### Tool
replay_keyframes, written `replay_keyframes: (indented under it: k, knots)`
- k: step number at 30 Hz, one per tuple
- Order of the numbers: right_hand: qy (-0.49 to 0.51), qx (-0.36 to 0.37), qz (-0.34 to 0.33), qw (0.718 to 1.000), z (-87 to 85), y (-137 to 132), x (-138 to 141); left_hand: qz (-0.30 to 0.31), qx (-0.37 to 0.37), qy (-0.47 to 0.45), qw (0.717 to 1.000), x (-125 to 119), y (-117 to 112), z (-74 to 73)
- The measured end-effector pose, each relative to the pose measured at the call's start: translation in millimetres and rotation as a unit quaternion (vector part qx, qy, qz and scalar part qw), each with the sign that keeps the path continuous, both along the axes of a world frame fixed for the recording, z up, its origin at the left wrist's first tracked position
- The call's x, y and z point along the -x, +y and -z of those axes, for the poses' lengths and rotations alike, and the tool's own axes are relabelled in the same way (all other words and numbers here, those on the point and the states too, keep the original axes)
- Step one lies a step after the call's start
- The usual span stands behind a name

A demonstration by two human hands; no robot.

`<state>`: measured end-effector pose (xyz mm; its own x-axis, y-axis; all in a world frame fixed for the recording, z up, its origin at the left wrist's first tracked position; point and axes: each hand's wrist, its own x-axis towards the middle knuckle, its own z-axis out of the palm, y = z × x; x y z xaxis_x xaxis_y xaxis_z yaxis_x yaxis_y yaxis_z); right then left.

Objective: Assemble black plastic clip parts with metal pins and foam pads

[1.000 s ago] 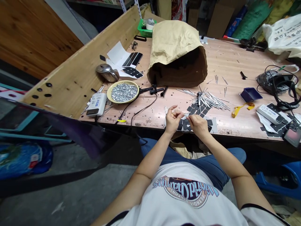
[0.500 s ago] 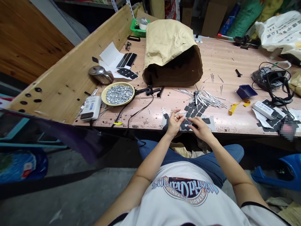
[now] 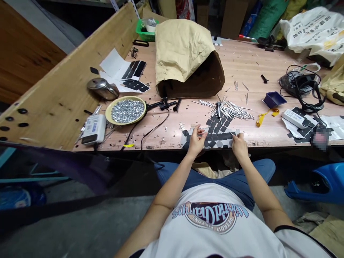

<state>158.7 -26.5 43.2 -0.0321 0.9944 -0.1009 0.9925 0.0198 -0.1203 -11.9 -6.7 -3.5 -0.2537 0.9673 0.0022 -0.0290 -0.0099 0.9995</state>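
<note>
My left hand (image 3: 197,140) pinches a thin silver pin (image 3: 202,135) between thumb and fingertips, just above the left part of a sheet of black rubber pads (image 3: 217,139). My right hand (image 3: 239,146) rests at the sheet's right end, its fingertips on the sheet's edge; anything held there is too small to tell. Beyond the sheet lies a loose pile of metal pins (image 3: 228,110). Small silver studs (image 3: 182,126) are scattered just left of the sheet.
A yellow plate of silver studs (image 3: 125,111) and a large brown paper bag (image 3: 185,57) stand on the wooden workbench (image 3: 188,53). Further out are a white power unit (image 3: 94,129), a blue box (image 3: 273,99), cables and sheets of black pads. The bench's front edge runs below my hands.
My right hand has moved rightward, away from my left hand, to the sheet's right end. The whole view has shifted slightly as my head turned.
</note>
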Motion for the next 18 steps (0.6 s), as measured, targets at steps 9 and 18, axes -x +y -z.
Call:
replay_keyframes:
  k: [9, 18]
  knots:
    - [0.053, -0.016, 0.001, 0.998, 12.5, -1.7, -4.8, -0.019, -0.009, -0.019, 1.0, 4.7, -1.2, 0.6]
    - [0.139, -0.035, -0.064, 0.988, 22.0, -9.3, -5.9, -0.037, -0.015, -0.031, 0.999, 6.1, -2.5, -0.2]
